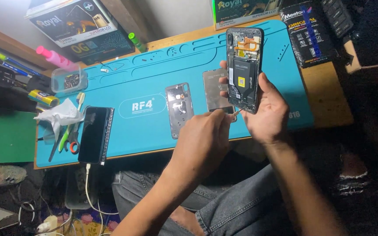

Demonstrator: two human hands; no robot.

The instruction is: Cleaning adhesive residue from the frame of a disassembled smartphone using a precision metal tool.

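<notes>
Right hand point(265, 111) clamps the opened phone point(243, 70) by its edges, upright above the mat's point(154, 74) right side; left hand point(204, 137) pinches a thin tool point(236, 112) at its lower corner — light, rigid, exposed internals look fragile, so edge grip only.

This looks like a small phone repair bench. A blue work mat point(154, 74) covers a wooden table point(329, 91), with an opened phone point(243, 70), 2 loose phone covers point(179, 109), a tiny parts box point(68, 80) and scissors point(71, 140) on it. Boxes of phone screens point(73, 24) lean at the back.
</notes>
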